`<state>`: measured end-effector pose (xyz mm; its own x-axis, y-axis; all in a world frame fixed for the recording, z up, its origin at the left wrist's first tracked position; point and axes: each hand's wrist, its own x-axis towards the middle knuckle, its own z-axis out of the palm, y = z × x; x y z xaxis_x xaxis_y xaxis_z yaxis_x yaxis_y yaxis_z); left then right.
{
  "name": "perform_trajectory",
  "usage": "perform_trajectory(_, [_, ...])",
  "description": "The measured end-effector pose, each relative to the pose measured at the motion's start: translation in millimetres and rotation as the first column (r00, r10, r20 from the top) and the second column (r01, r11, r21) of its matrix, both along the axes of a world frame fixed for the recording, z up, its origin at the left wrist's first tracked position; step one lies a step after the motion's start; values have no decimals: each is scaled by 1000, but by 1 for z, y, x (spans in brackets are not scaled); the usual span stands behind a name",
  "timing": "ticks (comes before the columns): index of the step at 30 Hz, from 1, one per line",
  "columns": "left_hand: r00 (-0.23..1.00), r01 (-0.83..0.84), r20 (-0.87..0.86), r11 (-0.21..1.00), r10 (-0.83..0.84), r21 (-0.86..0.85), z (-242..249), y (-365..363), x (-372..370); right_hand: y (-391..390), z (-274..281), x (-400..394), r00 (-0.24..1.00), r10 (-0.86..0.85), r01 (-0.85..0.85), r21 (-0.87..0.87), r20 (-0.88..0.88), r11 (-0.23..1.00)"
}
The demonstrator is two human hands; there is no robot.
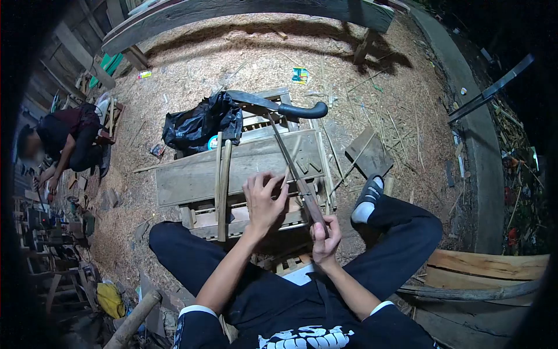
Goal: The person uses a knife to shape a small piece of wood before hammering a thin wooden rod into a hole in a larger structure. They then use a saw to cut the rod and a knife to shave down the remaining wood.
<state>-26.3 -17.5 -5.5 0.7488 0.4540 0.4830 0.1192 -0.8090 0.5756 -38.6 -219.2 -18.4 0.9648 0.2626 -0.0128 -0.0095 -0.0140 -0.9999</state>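
My right hand point(325, 239) is closed around the brown wooden handle of a long, narrow knife point(289, 158), whose blade points up and away to the left. My left hand point(264, 203) is over the near edge of a low wooden bench point(200, 177), its fingers apart. A thin pale strip point(294, 152) reaches close to its fingertips; contact cannot be made out. Two light wooden sticks point(223, 189) lie across the bench left of that hand. Beyond the bench, a broad blade with a curved dark handle point(302, 110) rests beside a black plastic bag point(203, 122).
Another person point(70, 139) sits low at the far left. A long beam point(250, 26) crosses the top. My outstretched foot point(368, 200) is near a square board point(369, 152) and scattered strips. Planks point(488, 264) lie at the lower right, and a pole point(133, 320) juts in lower left.
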Motion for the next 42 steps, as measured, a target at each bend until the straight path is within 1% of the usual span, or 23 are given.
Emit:
perform_trajectory(1, [1000, 12, -8, 1000, -12, -11, -3, 2, -1, 3, 6, -1, 1000, 4, -4, 3, -3, 1000])
perform_trajectory(3, [1000, 14, -4, 1000, -15, -18, -7, 5, -1, 8, 23, 0, 998, 38, -32, 107, -49, 994])
perform_trajectory(5, [1000, 19, 6, 999, -19, -30, -10, 6, 1, 10, 36, 5, 996, 52, -44, 113, -70, 993])
perform_trajectory(7, [996, 83, 28, 996, -82, -41, -8, 8, 3, 10, 38, 8, 994, 64, -53, 123, -88, 991])
perform_trajectory(9, [997, 74, 36, 995, -72, -66, -6, 7, 4, 4, 33, 12, 987, 108, -106, 26, -119, 994])
perform_trajectory(10, [997, 67, 40, 994, -64, -90, -4, 6, 5, 4, 31, 11, 988, 106, -103, 24, -115, 994])
perform_trajectory(11, [997, 70, 45, 993, -67, -90, -4, 5, 8, 7, 28, 9, 996, 72, -74, -40, -45, 996])
perform_trajectory(12, [999, 35, 38, 994, -31, -102, -6, 4, 11, 11, 29, 8, 999, 44, -41, -100, 27, 994])
perform_trajectory(14, [999, -9, 31, 994, 13, -113, -9, 5, 13, 20, 30, 6, 998, 23, -19, -71, 54, 997])
perform_trajectory(16, [998, -28, 53, 999, 29, -26, -7, 3, 16, 25, 27, 3, 997, -23, 30, -99, 74, 995])
perform_trajectory(17, [998, -21, 59, 996, 27, -89, -6, 1, 17, 24, 27, 3, 997, -19, 26, -104, 73, 994])
perform_trajectory(19, [998, -34, 58, 995, 40, -97, -8, -1, 16, 25, 29, 3, 995, -78, 81, -56, 57, 995])
perform_trajectory(20, [997, -44, 58, 994, 50, -101, -8, -1, 16, 25, 30, 4, 996, -73, 76, -56, 57, 996])
perform_trajectory(22, [997, -53, 53, 995, 58, -90, -7, -2, 16, 20, 34, 6, 997, -81, 80, -73, -7, 994])
perform_trajectory(23, [996, -59, 56, 994, 65, -89, -6, -2, 17, 19, 37, 7, 998, -68, 66, -109, -7, 992])
perform_trajectory(26, [996, -61, 56, 993, 67, -104, -7, -2, 21, 16, 28, 5, 997, -67, 71, -106, 43, 992])
perform_trajectory(29, [997, -58, 35, 992, 62, -111, -5, -2, 21, 19, 44, 4, 997, -73, 76, -149, 24, 986])
perform_trajectory(32, [997, -53, 45, 994, 57, -91, -5, 0, 21, 10, 23, 3, 995, -85, 91, -145, 46, 985])
perform_trajectory(34, [997, -51, 61, 995, 56, -85, -3, 0, 21, 8, 24, 6, 996, -80, 86, -152, 41, 985])
perform_trajectory(36, [999, -35, 32, 993, 39, -117, -2, 1, 21, 6, 29, 6, 996, -81, 86, -165, 34, 983])
perform_trajectory(38, [999, -29, 34, 990, 33, -135, -5, 3, 21, 9, 40, 7, 996, -58, 70, -176, 72, 982])
perform_trajectory(41, [999, -22, 34, 989, 27, -148, -5, 5, 21, 10, 42, 5, 989, -48, 79, -225, 143, 971])
perform_trajectory(42, [999, -19, 32, 989, 24, -148, -6, 5, 21, 10, 42, 4, 989, -47, 79, -225, 141, 971])
